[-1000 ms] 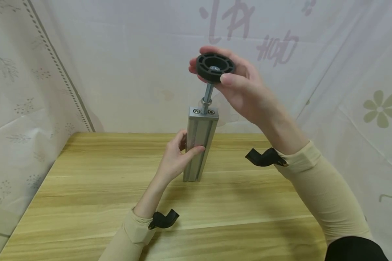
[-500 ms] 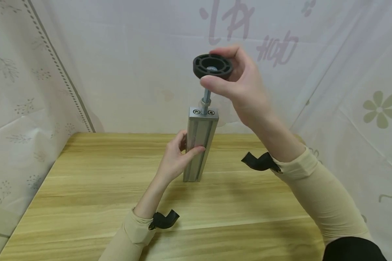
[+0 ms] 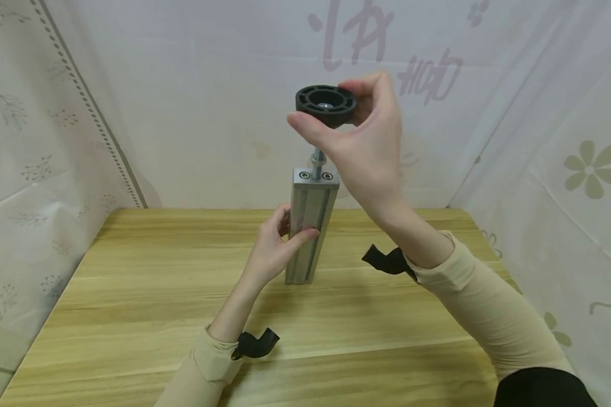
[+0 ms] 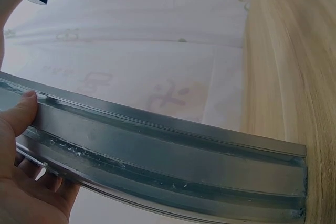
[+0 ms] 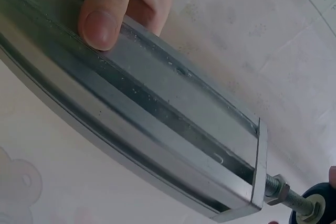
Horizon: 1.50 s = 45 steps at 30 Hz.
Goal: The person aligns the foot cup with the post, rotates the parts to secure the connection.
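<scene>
A silver aluminium profile bar (image 3: 310, 226) stands upright on the wooden table (image 3: 132, 294). My left hand (image 3: 277, 246) grips its lower half, thumb across the front face; the bar (image 4: 173, 156) and that thumb show in the left wrist view. A threaded rod with a nut (image 3: 317, 158) rises from the bar's end cap. On top sits a round black ribbed foot (image 3: 326, 104), which my right hand (image 3: 356, 135) pinches by the rim between thumb and fingers. In the right wrist view the bar (image 5: 157, 124), the rod (image 5: 286, 195) and an edge of the foot (image 5: 320, 203) appear.
White patterned cloth walls (image 3: 539, 141) close in the table on the left, back and right. Black straps (image 3: 387, 261) hang at both wrists. The table's wooden top stretches toward me in front of the bar.
My right hand has turned round the black foot, its thumb swinging from the right side to the front left, and its forearm has moved left. The left hand and bar have stayed still.
</scene>
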Tool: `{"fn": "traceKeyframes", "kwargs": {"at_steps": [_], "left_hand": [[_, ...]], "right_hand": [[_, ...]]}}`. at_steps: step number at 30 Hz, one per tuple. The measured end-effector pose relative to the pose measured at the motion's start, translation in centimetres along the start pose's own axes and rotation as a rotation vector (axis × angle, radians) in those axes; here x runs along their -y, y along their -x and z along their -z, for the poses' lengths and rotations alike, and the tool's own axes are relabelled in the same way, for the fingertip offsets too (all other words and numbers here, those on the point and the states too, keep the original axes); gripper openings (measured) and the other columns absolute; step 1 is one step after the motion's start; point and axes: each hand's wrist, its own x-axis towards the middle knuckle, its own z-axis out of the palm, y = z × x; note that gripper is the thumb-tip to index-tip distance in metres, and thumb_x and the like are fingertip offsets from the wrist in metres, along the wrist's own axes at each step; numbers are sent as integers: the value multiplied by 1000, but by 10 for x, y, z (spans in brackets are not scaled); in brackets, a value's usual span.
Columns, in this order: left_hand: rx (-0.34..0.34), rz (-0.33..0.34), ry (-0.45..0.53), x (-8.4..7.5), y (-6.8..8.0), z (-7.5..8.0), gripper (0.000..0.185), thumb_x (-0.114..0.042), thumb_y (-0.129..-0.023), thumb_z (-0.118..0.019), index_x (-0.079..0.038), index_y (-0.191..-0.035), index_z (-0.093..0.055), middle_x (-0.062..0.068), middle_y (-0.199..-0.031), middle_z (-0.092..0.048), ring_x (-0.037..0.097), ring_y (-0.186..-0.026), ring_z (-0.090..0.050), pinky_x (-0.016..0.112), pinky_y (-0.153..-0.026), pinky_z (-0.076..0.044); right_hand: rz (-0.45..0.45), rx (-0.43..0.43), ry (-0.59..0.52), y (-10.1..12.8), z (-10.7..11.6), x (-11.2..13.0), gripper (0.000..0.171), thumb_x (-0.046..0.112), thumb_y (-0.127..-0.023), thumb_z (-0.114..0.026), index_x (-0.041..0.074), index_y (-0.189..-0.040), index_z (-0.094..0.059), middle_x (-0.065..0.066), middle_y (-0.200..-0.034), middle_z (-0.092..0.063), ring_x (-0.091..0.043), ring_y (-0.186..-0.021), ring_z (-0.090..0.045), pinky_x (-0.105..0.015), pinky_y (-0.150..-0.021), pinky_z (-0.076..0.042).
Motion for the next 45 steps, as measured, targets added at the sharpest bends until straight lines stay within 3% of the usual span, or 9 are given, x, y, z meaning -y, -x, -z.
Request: {"fn": "traceKeyframes", "kwargs": {"at_steps": [6, 11, 14, 20, 22, 26, 29, 38, 45], "left_hand": [[-7, -3, -7, -1, 0, 1, 43, -12, -90, -78, -6, -128, -59, 13, -119, -70, 23, -102, -71, 29, -84, -57], [-5, -4, -2, -1, -1, 1, 41, -12, -90, -78, -6, -127, -59, 13, -118, -70, 22, -101, -71, 29, -83, -57], [-5, -2, 3, -1, -2, 1, 41, -12, -90, -78, -6, -126, -59, 13, -118, -70, 22, -102, -70, 29, -84, -57], [-7, 6, 0, -1, -2, 0, 41, -12, -90, -78, -6, -126, -59, 13, -116, -71, 20, -101, -70, 27, -83, -56], [-6, 10, 3, -1, -2, 0, 40, -12, -90, -78, -6, -124, -60, 13, -114, -71, 19, -99, -70, 27, -82, -56], [-6, 18, 7, -2, -2, 0, 39, -13, -90, -78, -6, -123, -60, 13, -113, -71, 19, -98, -69, 26, -81, -55], [-8, 22, 6, -3, -2, 0, 39, -12, -90, -78, -5, -123, -60, 14, -113, -71, 18, -97, -69, 26, -81, -55], [-12, 5, -8, -3, -2, 0, 38, -12, -90, -78, -5, -122, -60, 14, -112, -71, 19, -96, -69, 26, -81, -55], [-10, 12, -8, -2, -2, 0, 40, -12, -90, -78, -4, -125, -59, 14, -117, -70, 22, -102, -70, 28, -85, -56]], "right_hand": [[26, -33, 83, 3, -5, 1, 60, 19, -73, -92, 4, -115, -52, 2, -104, -61, -14, -90, -62, -27, -85, -49], [26, 13, -17, -1, -3, -5, 65, 11, -73, -91, 5, -123, -50, 0, -106, -64, -18, -92, -62, -30, -86, -50], [8, 120, -193, -7, 1, -13, 70, 7, -78, -85, 5, -137, -47, -6, -118, -65, -21, -101, -63, -30, -93, -50], [-97, 422, -716, -27, 15, -36, 107, 43, -70, -93, 0, -151, -39, -20, -137, -60, -32, -133, -56, -42, -117, -42], [-137, 522, -832, -33, 19, -41, 110, 44, -68, -94, 0, -152, -38, -21, -139, -60, -35, -141, -50, -46, -122, -36], [-197, 688, -936, -40, 21, -47, 102, 36, -74, -91, 1, -154, -37, -20, -141, -59, -36, -144, -47, -50, -123, -32], [-218, 741, -958, -42, 18, -47, 90, 32, -77, -86, 1, -150, -43, -19, -139, -61, -35, -141, -50, -51, -122, -32], [-193, 654, -938, -39, 18, -48, 69, 22, -80, -83, -2, -138, -56, -22, -130, -66, -38, -133, -56, -47, -121, -36], [-92, 459, -734, -32, 21, -44, 53, 12, -81, -80, -2, -129, -62, -19, -123, -68, -31, -120, -66, -36, -110, -48]]}}
